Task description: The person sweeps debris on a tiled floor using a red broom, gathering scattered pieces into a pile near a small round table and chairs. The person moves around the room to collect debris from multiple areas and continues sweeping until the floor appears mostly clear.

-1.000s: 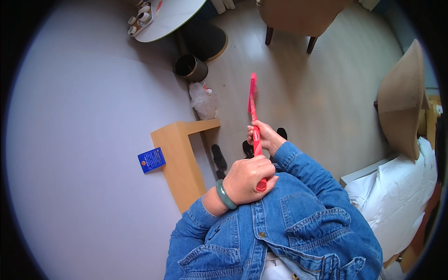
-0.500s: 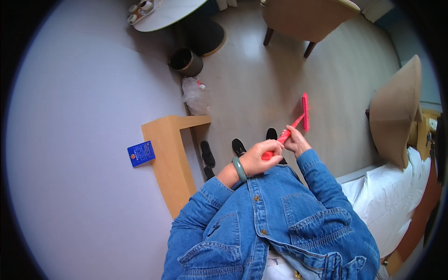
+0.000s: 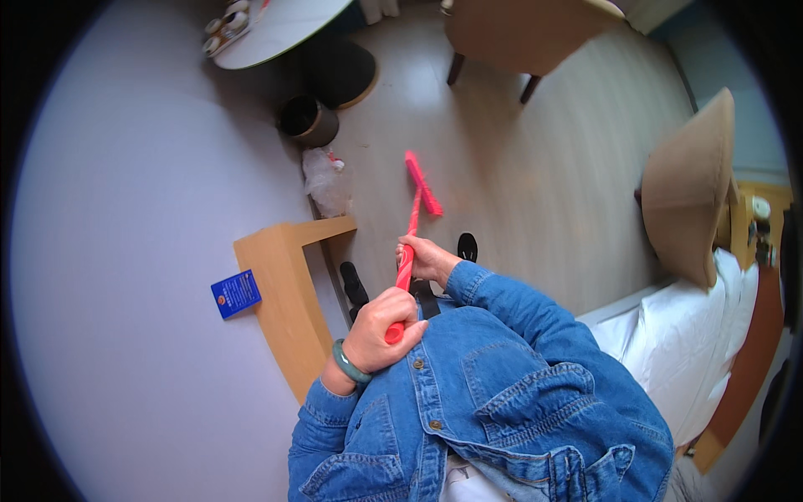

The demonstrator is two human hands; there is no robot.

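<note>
A broom (image 3: 424, 186) with a pink head and a red striped handle reaches out in front of me over the floor. My left hand (image 3: 378, 331), with a green bangle at its wrist, is closed round the handle's top end, close to my denim jacket. Farther down the handle my right hand (image 3: 429, 261) grips it from the right side. The broom head lies at a slant, a little right of a clear plastic bag (image 3: 327, 180). From here I cannot tell whether its bristles touch the floor.
To the left are a wooden bench or stand (image 3: 280, 276), black slippers (image 3: 353, 284) and a dark bin (image 3: 308, 121). A round white table (image 3: 288, 33) is at the far left. Beige chairs (image 3: 519, 33) stand far ahead and at right, near a bed with white bedding (image 3: 661, 343).
Both hands have moved left with the broom, and the left hand is now closer to my body. The broom head has swept left across the floor and turned to a slant.
</note>
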